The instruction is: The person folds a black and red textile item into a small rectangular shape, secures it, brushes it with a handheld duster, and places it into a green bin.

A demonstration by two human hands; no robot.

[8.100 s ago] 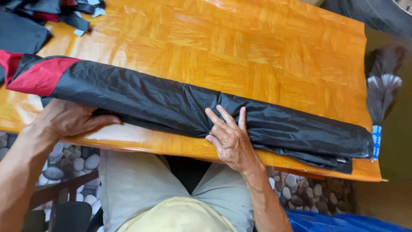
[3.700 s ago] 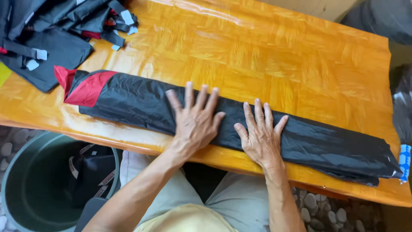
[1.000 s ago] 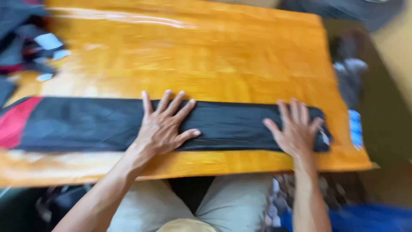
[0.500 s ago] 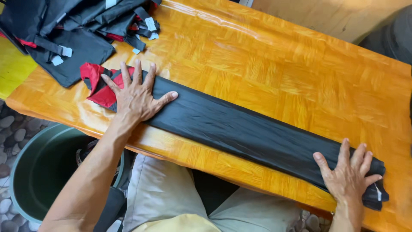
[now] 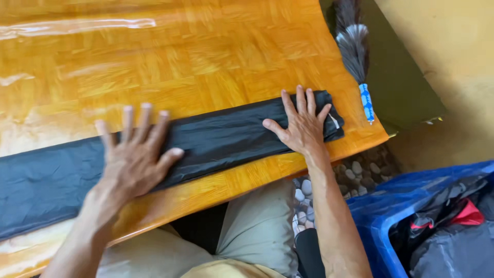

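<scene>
A long strip of folded black fabric (image 5: 221,136) lies flat along the near edge of a glossy orange wooden table (image 5: 170,56). My left hand (image 5: 135,157) rests palm down on the strip's middle, fingers spread, slightly blurred. Palm down too, my right hand (image 5: 302,123) presses on the strip's right end near the table's corner, fingers apart. Neither hand grips anything.
A grey feather duster with a blue handle (image 5: 355,49) lies just past the table's right edge on a dark green board (image 5: 406,87). A blue bin (image 5: 406,221) holding dark clothing stands at the lower right. Pebbled floor (image 5: 355,170) shows below the table edge.
My left hand has slid from the strip's red left end to its middle. The view has swung right, so the red end and the pile of dark items are out of sight.
</scene>
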